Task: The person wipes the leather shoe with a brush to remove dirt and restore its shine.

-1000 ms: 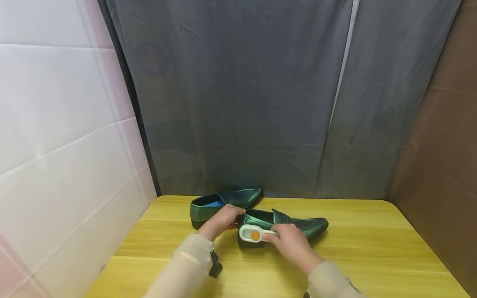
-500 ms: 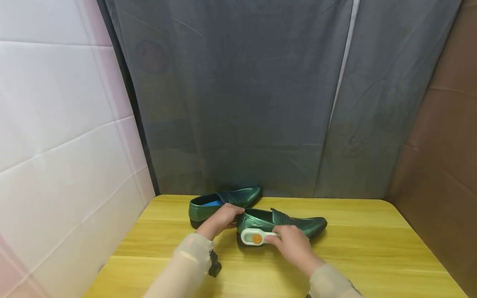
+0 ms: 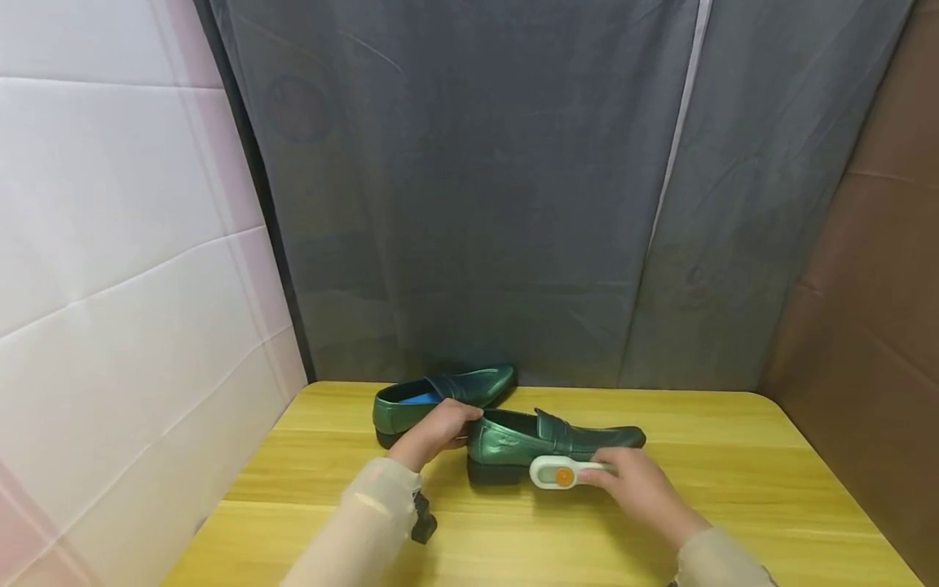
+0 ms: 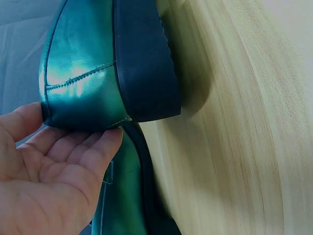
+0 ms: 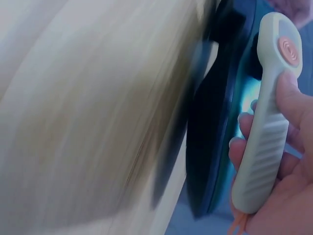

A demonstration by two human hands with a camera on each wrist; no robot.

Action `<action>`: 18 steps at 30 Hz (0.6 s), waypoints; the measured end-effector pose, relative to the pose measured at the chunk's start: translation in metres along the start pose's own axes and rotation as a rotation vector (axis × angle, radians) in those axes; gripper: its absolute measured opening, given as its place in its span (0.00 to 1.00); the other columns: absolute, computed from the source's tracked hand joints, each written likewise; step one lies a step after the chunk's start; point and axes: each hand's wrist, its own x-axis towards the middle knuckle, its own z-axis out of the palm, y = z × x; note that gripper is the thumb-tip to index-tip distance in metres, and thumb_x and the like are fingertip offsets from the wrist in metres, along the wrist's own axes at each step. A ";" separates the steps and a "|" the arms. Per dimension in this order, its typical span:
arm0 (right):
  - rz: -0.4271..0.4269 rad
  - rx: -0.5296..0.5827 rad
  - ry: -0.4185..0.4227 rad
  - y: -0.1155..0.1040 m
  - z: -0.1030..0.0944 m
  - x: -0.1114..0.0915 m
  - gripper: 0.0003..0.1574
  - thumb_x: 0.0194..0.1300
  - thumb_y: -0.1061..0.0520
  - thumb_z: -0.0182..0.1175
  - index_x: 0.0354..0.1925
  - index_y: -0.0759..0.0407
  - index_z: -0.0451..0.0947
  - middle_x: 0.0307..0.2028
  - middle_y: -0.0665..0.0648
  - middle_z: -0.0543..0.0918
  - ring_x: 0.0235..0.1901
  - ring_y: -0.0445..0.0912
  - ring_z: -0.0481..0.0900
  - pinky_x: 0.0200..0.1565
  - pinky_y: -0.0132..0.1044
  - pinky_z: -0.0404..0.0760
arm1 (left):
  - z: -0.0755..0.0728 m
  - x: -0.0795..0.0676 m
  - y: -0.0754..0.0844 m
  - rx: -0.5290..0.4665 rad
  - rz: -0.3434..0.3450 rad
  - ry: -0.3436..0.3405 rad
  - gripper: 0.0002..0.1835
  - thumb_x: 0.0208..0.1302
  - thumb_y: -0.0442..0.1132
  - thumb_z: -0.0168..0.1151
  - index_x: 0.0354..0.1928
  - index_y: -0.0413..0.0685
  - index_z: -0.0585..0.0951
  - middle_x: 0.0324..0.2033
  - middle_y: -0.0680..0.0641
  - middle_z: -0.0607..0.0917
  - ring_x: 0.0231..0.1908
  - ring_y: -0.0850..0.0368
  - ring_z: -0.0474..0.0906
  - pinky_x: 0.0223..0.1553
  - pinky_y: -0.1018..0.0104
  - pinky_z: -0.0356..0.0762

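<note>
A metallic green loafer (image 3: 513, 444) with a dark heel sits toe-right on the table. My left hand (image 3: 443, 430) grips its back end; in the left wrist view the thumb (image 4: 24, 120) is at the collar and the fingers lie against the heel counter (image 4: 78, 105). My right hand (image 3: 638, 485) holds a white shoe brush (image 5: 266, 127) by its ribbed handle, thumb beside an orange button (image 5: 288, 50). In the head view the brush head overlaps the lower near side of the loafer, just ahead of the heel. The brush's underside faces the shoe and is mostly hidden.
Behind the left hand stands the matching green loafer (image 3: 396, 416) with a blue insole, near the table's back edge. The wooden table (image 3: 734, 481) ends at a grey curtain (image 3: 469, 204). White panels (image 3: 132, 244) flank the left, a brown one (image 3: 866, 326) the right.
My right hand has moved the brush rightward along the loafer's near side, from the heel toward the middle. The left hand and both loafers have stayed in place.
</note>
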 end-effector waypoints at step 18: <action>0.049 0.108 -0.054 0.042 -0.028 -0.013 0.18 0.54 0.36 0.59 0.29 0.48 0.80 0.26 0.46 0.77 0.26 0.42 0.69 0.29 0.35 0.69 | -0.001 0.000 0.000 0.002 -0.007 0.007 0.11 0.65 0.38 0.51 0.35 0.37 0.79 0.31 0.47 0.77 0.34 0.54 0.75 0.46 0.54 0.73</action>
